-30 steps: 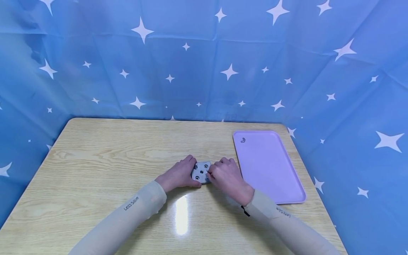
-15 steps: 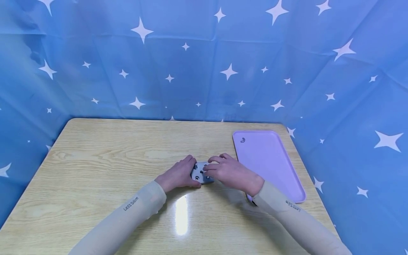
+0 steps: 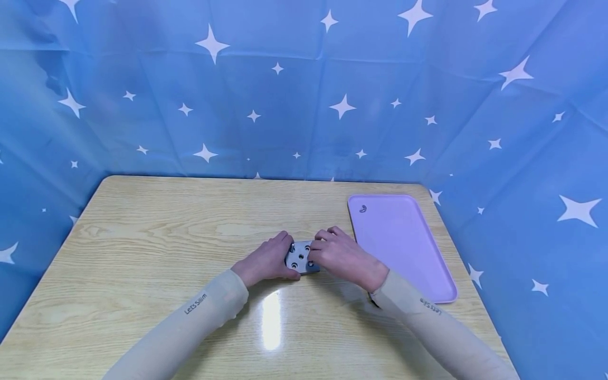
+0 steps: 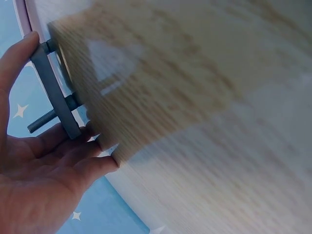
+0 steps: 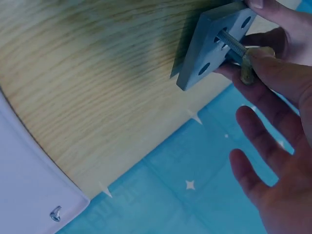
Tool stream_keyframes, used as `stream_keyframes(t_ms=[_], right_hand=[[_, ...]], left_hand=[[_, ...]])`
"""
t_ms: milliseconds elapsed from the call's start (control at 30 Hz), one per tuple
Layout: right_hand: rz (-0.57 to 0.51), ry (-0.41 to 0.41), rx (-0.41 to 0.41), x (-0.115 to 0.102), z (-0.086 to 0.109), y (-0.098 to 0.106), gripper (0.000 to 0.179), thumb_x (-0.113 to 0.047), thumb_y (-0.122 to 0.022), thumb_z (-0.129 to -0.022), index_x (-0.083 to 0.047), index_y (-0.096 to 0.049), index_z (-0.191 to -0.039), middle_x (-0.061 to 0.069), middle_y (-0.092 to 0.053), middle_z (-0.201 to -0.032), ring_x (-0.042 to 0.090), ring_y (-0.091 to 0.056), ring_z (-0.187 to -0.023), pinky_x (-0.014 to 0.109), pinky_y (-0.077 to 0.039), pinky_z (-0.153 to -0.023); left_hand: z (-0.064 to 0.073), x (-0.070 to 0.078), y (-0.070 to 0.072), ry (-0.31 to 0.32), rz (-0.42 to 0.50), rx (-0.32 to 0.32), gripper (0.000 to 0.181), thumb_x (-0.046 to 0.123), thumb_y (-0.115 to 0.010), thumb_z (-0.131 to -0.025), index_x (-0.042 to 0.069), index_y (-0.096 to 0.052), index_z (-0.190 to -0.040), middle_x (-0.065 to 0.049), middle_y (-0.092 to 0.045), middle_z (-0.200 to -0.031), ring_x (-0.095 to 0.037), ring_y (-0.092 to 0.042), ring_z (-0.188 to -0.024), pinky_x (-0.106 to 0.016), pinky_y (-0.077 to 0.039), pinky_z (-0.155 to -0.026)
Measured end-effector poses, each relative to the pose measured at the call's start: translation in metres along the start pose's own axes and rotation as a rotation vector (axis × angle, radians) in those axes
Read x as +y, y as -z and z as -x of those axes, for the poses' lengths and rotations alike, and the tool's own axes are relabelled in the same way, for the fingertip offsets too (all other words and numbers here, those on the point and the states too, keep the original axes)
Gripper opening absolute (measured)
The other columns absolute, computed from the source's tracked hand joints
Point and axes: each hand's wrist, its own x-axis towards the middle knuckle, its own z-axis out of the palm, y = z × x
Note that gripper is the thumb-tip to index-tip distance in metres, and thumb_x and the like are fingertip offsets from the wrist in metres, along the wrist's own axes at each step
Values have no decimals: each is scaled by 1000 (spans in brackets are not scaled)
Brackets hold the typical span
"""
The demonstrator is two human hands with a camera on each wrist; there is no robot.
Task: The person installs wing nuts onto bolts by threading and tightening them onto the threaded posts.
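Delicate business here: the right hand (image 3: 344, 258) pinches the head of a threaded screw (image 5: 234, 43) between thumb and forefinger, its other fingers spread loose, while the left hand (image 3: 267, 258) grips the metal plate (image 5: 209, 46) by its left side. That plate sits near the middle of the counter (image 3: 190, 227), just left of the purple tray (image 3: 404, 248), where a small metal piece (image 3: 363, 209) lies in the far left corner.

And the danger? If the screw leans away from the hole's line, it could cross-thread or jam; if that fingertip pinch slips, it could drop and roll. Should the left hand loosen, the turning force might swing the plate round.

Now the angles: the plate lies holed face up, propped above the counter on short stubs, too near square to call a long axis. The screw's long axis runs from the hole up to the pinching fingers; whether it's dead square, I can't tell. A second threaded bolt (image 4: 43, 120) juts from the same face, roughly square to it, pointing away from the counter
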Motion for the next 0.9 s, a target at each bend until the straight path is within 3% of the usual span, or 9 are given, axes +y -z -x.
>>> stream_keyframes(t_ms=[133, 467, 633, 767, 900], right_hand=[[3, -45, 36, -3, 1, -5, 4, -19, -79, -91, -18, -76, -89, -7, -72, -90, 17, -60, -92, 38, -46, -80], [19, -228, 146, -18, 0, -17, 22, -25, -82, -85, -13, -68, -73, 0, -66, -71, 19, -56, -70, 34, -41, -61], [22, -278, 171, -23, -1, -18, 28, -24, -83, -82, -13, -61, -67, -1, -62, -66, 19, -52, -64, 32, -39, -56], [11, -300, 132, -21, 1, -13, 31, -36, -80, -87, -16, -64, -69, 0, -66, -71, 22, -56, -69, 36, -42, -61], [-44, -247, 97, -11, 5, 0, 25, -40, -78, -90, -15, -75, -91, 2, -73, -93, 25, -64, -92, 42, -49, -76]], left_hand=[[0, 0, 0, -4, 9, 8, 66, 42, -91, -76, 4, -57, -119, -2, -51, -104, -18, -50, -83, -34, -44, -73], [-1, -1, -2, -2, 6, 25, 69, 42, -92, -74, 4, -57, -121, -2, -53, -106, -17, -51, -84, -35, -45, -75], [-1, -1, -2, -2, 3, 23, 69, 42, -92, -74, 4, -57, -120, -2, -52, -105, -17, -51, -84, -34, -45, -75], [-1, -2, -3, -5, -2, 23, 69, 42, -92, -75, 4, -57, -120, -2, -52, -105, -17, -51, -84, -34, -46, -75], [-1, -3, -2, -11, 1, 25, 69, 42, -92, -75, 4, -57, -120, -2, -53, -105, -17, -51, -83, -34, -46, -75]])
